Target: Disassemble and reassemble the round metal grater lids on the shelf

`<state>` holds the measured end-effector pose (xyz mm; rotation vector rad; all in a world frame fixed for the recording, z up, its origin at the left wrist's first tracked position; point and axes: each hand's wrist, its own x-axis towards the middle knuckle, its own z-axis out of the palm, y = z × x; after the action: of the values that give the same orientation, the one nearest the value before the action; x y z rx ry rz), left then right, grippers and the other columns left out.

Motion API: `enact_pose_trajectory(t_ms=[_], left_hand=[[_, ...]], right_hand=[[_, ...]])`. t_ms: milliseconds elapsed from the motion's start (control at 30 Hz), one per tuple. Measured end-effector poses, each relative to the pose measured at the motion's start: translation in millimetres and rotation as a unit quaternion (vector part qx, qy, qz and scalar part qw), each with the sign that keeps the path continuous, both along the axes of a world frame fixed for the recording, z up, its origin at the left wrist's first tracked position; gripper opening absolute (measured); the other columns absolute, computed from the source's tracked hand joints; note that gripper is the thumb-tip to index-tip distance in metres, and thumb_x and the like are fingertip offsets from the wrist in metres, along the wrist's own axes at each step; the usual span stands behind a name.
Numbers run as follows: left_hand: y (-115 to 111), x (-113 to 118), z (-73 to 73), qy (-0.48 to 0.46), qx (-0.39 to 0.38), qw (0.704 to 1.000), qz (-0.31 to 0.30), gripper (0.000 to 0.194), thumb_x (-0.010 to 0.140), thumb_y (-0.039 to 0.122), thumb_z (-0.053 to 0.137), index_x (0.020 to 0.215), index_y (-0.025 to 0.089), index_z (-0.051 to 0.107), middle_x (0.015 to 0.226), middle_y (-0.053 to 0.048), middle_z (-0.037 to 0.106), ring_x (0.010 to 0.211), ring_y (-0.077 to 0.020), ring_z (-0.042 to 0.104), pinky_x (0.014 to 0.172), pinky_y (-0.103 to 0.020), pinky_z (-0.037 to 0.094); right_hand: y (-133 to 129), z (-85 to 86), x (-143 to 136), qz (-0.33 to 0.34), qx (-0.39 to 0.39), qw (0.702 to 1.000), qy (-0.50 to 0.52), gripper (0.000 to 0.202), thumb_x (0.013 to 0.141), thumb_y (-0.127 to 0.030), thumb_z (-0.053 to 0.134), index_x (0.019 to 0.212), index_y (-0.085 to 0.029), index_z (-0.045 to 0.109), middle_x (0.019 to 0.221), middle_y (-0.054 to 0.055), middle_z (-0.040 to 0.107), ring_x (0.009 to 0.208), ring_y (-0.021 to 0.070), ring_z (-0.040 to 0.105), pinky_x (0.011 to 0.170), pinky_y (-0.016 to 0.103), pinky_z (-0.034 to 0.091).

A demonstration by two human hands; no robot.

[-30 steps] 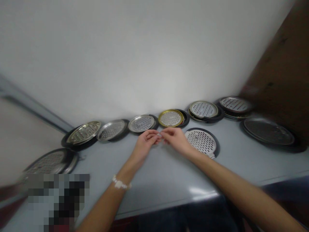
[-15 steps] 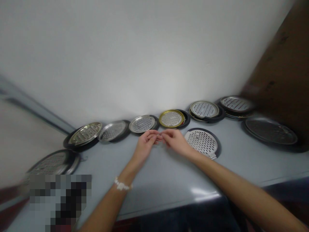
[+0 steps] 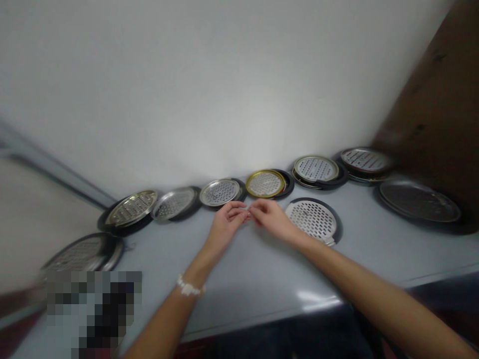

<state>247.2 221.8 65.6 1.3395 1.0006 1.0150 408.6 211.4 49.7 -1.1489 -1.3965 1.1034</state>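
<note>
My left hand (image 3: 227,220) and my right hand (image 3: 267,215) meet fingertip to fingertip above the grey table, both with fingers pinched. Something tiny seems to be between them, too small to make out. To the right of my right hand lies a perforated metal disc (image 3: 313,219) on a dark round base. Behind my hands are a silver perforated disc (image 3: 220,192) and a gold-rimmed one (image 3: 265,183), each on a black ring. A white bracelet is round my left wrist.
More round perforated discs on dark bases curve along the wall, among them one at the left (image 3: 132,208), one at the right (image 3: 316,168) and a dark one (image 3: 421,201) at far right. A brown panel (image 3: 437,109) stands at the right. The table's front edge (image 3: 262,321) runs below.
The fingers of my left hand have curled and shifted slightly around the fingertips of my right hand. The discs have not moved.
</note>
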Motion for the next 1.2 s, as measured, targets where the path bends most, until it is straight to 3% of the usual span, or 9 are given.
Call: enact_pose_trajectory(t_ms=[800,1067,1200], left_hand=[[1.3,-2.9,2.2,0.014,-0.008,0.999,0.033,0.029,0.069,0.031,0.081,0.087,0.013,0.07,0.081,-0.003,0.073,0.065,-0.0148,0.071,0.071,-0.028,0.059],[1.4,-3.1,-0.2,0.038,0.019,0.999,0.009,0.025,0.071,0.031,0.08,0.086,0.014,0.072,0.084,-0.006,0.076,0.075,-0.018,0.073,0.079,-0.032,0.06],[3.5,-3.0,-3.9,0.031,0.013,0.999,0.002,0.025,0.069,0.032,0.081,0.084,0.014,0.07,0.079,-0.005,0.076,0.074,-0.0186,0.073,0.078,-0.033,0.06]], right_hand=[[-0.4,0.1,-0.2,0.038,-0.051,0.996,0.057,0.025,0.082,-0.039,0.068,0.072,-0.018,0.059,0.056,-0.004,0.058,0.05,0.0105,0.053,0.05,0.022,0.039],[-0.5,1.3,0.3,0.077,-0.123,0.977,0.157,0.027,0.075,-0.04,0.076,0.075,-0.014,0.065,0.062,-0.001,0.065,0.051,0.0089,0.054,0.05,0.021,0.041],[-1.8,3.2,0.3,0.071,-0.117,0.979,0.154,0.03,0.074,-0.042,0.077,0.074,-0.015,0.064,0.06,-0.001,0.064,0.05,0.0087,0.054,0.049,0.021,0.041]])
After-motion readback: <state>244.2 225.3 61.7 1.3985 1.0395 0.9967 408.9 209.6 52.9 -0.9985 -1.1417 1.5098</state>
